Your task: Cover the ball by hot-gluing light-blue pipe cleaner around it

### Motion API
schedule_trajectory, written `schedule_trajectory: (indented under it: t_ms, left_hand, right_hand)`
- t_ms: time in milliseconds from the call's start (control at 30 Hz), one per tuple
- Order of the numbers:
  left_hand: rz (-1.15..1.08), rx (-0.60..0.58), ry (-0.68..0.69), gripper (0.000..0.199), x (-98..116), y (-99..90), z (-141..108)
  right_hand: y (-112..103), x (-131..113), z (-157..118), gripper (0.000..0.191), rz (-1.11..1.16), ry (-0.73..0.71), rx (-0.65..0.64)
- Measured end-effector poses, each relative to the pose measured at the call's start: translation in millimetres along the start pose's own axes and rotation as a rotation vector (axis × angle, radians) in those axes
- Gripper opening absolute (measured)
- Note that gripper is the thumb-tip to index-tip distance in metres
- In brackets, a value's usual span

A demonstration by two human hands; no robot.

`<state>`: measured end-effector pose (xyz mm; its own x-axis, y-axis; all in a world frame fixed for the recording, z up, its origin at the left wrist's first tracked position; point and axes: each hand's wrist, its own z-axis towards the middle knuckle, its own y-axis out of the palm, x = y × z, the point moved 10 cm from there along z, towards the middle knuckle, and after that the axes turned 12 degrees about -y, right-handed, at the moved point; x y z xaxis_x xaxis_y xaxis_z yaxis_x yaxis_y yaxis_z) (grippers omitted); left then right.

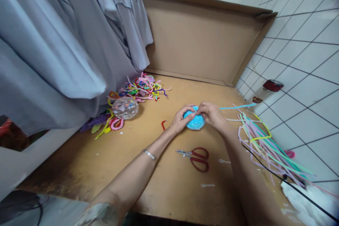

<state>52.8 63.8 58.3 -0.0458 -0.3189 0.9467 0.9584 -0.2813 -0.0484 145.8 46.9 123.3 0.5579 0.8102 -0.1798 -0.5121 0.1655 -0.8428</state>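
Over the middle of the table, a round blue piece (195,123) that looks coiled from fuzzy pipe cleaner is held between my hands. My left hand (183,117) grips its left edge, thumb lying on top. On the other side my right hand (209,113) is closed, its fingertips pinching at the upper part of the piece. A blue pipe cleaner (235,107) stretches out to the right from behind my right hand; the pinched spot itself is covered by the fingers. Scissors with red handles (199,159) lie nearer to me, blades pointing left.
Colourful pipe cleaners (144,86) are heaped at the back left beside a clear round container (125,108). Long pastel pipe cleaners (261,137) lie right, near a red-lidded jar (266,93) and black cable (288,180). A cardboard panel (201,39) stands behind; grey cloth (87,42) hangs left.
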Motion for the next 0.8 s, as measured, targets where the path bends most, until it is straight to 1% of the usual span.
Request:
schedule_trajectory:
  t_ms: [100,300,500,633,800]
  left_hand:
    - [-0.048,0.015,-0.038,0.025,-2.1,-0.4,1.9]
    - [-0.131,0.024,-0.103,0.017,-8.0,-2.5,7.0]
    - [-0.157,0.019,-0.104,0.016,-6.5,-2.2,8.0]
    - [-0.170,0.016,-0.101,0.016,-8.5,-2.1,7.8]
    - [-0.222,0.011,-0.110,0.023,-13.8,-2.6,8.4]
  right_hand:
    - [2.5,-0.1,0.8,0.028,-0.049,0.005,-0.019]
    - [2.8,0.3,0.8,0.029,-0.025,0.007,-0.019]
    - [-0.6,0.4,0.6,0.025,0.056,0.052,-0.001]
    - [-2.8,2.5,-0.3,0.032,0.120,0.103,0.010]
    - [-0.2,6.0,-1.8,0.032,0.131,0.141,-0.013]
